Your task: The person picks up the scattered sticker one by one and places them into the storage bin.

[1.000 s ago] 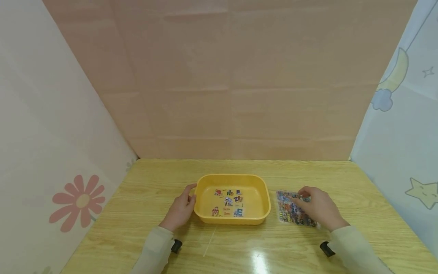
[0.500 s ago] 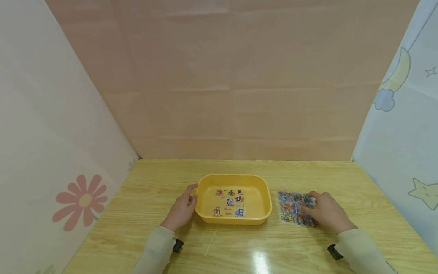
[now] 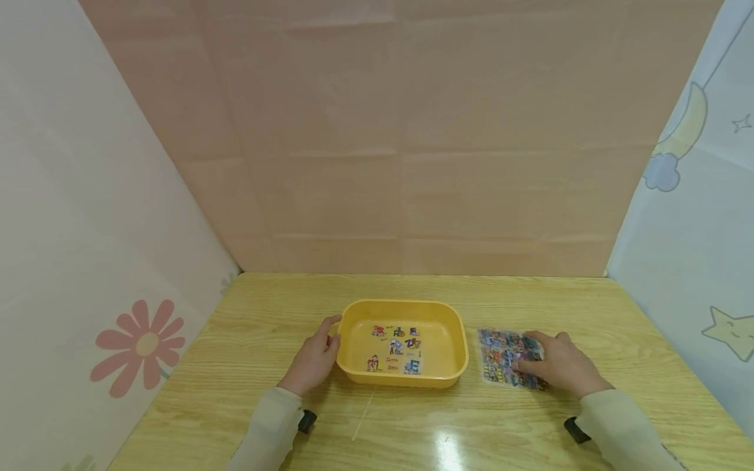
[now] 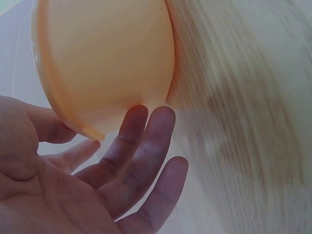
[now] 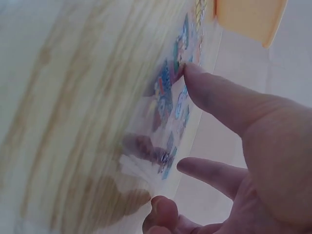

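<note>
A yellow tray [image 3: 442,350] stands on the table with colourful stickers [image 3: 412,343] on its bottom. Against its left end rests my left hand [image 3: 312,361]; in the left wrist view the loosely bent fingers [image 4: 158,129] lie at the outer wall [image 4: 112,53]. To the right of the tray, a clear sheet of small colourful pictures [image 3: 493,356] lies flat. My right hand [image 3: 562,363] is over its right part, thumb and fingers spread apart. The right wrist view shows the thumb [image 5: 209,87] touching the sheet [image 5: 165,97], while the index finger is clear of the thumb.
The wooden table [image 3: 294,294] meets a pinkish-beige backdrop [image 3: 400,196] behind. White panels rise at both sides, the left with a red flower [image 3: 144,343], the right with a star [image 3: 730,332]. A thin pale strip [image 3: 364,413] lies in front of the tray.
Compared with a second ago, my right hand sits slightly further right over the sheet, and more of the pictures show. My left hand has stayed at the tray's end.
</note>
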The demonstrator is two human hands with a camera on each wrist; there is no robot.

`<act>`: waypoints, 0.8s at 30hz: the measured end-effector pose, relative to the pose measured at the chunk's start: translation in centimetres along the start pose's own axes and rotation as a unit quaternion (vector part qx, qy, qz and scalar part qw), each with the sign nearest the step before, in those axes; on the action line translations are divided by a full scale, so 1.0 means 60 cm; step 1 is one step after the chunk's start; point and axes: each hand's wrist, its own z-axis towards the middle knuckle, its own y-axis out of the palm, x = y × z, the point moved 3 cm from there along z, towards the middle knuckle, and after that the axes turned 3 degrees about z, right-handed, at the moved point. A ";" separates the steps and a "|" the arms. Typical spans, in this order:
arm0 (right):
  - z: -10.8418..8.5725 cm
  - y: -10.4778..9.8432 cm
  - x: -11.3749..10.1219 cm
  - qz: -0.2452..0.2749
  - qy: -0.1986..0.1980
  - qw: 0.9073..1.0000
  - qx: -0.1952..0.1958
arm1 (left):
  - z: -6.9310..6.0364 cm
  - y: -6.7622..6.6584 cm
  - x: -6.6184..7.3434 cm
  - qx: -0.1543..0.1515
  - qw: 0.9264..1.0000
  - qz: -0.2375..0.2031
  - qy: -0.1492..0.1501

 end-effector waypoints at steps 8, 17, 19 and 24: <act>0.001 0.002 -0.001 -0.010 0.011 1.000 -0.014 | 0.000 0.002 -0.001 0.003 1.000 0.001 0.000; 0.003 0.005 0.000 -0.033 0.016 0.999 -0.011 | 0.001 0.004 -0.005 0.004 1.000 -0.002 0.000; 0.002 0.004 -0.001 -0.036 0.015 0.999 -0.010 | 0.001 0.004 -0.005 0.003 1.000 -0.004 0.002; 0.001 0.003 -0.003 -0.040 0.015 0.999 -0.008 | 0.000 0.003 -0.004 0.004 1.000 -0.003 0.003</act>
